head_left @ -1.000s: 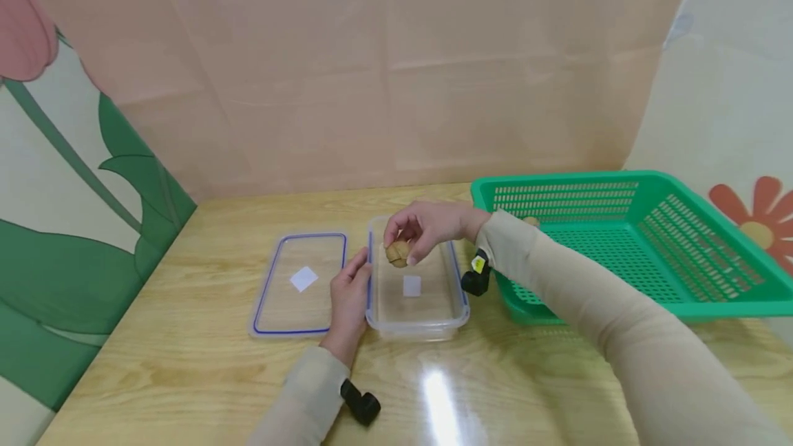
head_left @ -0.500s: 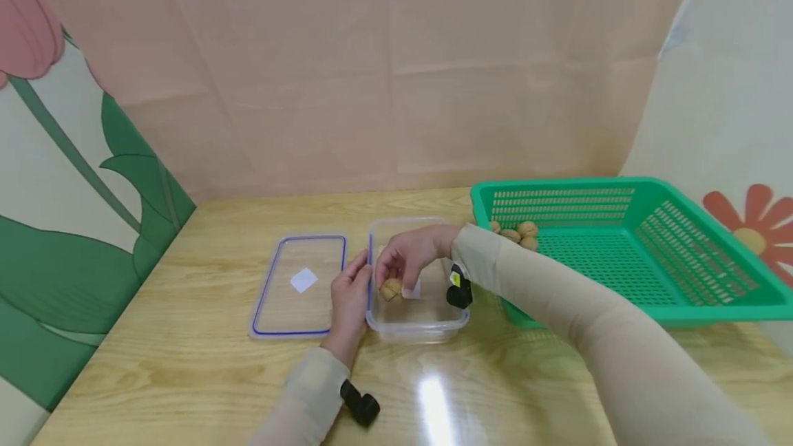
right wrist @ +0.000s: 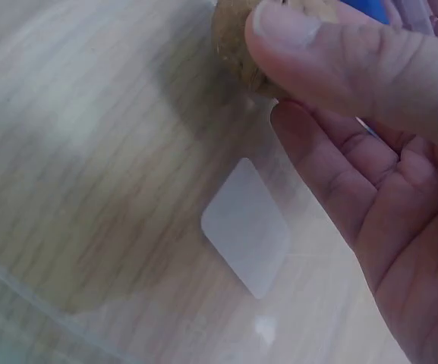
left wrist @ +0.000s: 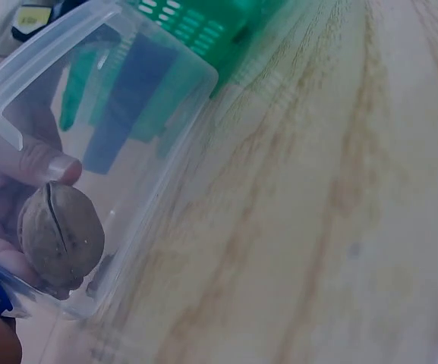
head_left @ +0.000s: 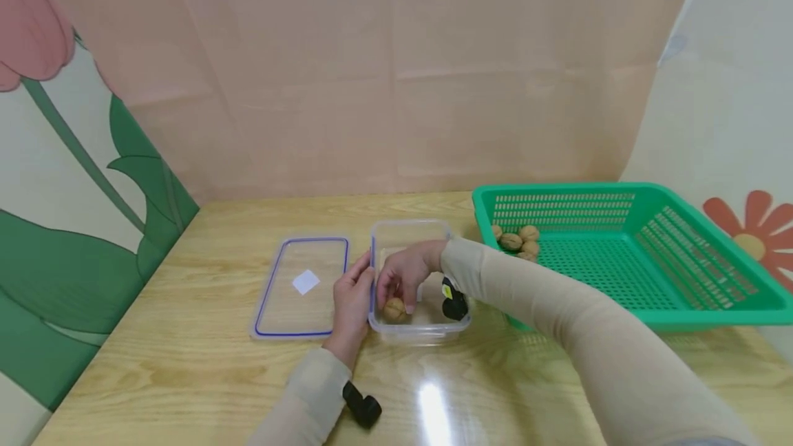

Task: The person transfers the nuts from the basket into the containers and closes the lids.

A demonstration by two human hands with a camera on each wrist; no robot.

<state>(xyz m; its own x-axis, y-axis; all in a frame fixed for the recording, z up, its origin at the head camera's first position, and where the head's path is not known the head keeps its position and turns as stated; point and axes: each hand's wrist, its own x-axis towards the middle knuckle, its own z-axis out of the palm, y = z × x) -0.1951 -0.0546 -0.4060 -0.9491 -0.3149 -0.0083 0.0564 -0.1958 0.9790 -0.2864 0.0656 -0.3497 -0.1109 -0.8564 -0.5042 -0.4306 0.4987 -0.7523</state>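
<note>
My right hand [head_left: 409, 272] is inside a clear plastic food box [head_left: 421, 328] and pinches a walnut [head_left: 394, 310] between thumb and fingers, low at the box's near-left corner. Through the box wall, the left wrist view shows the walnut [left wrist: 63, 235] close to the bottom; whether it touches is unclear. Along the box's left side lies my left hand [head_left: 353, 298], fingers extended and touching the wall. A white label [right wrist: 247, 227] shows below the right hand in the right wrist view.
Left of the box lies its clear lid [head_left: 322, 312] with a blue seal and a white label. To the right stands a green plastic basket [head_left: 570, 188]; several walnuts [head_left: 511, 242] sit at its left end. A fabric-covered wall rises behind the table.
With the walnut, my right hand has come down from above the box into it and toward its near end. My left hand has stayed at the box's side.
</note>
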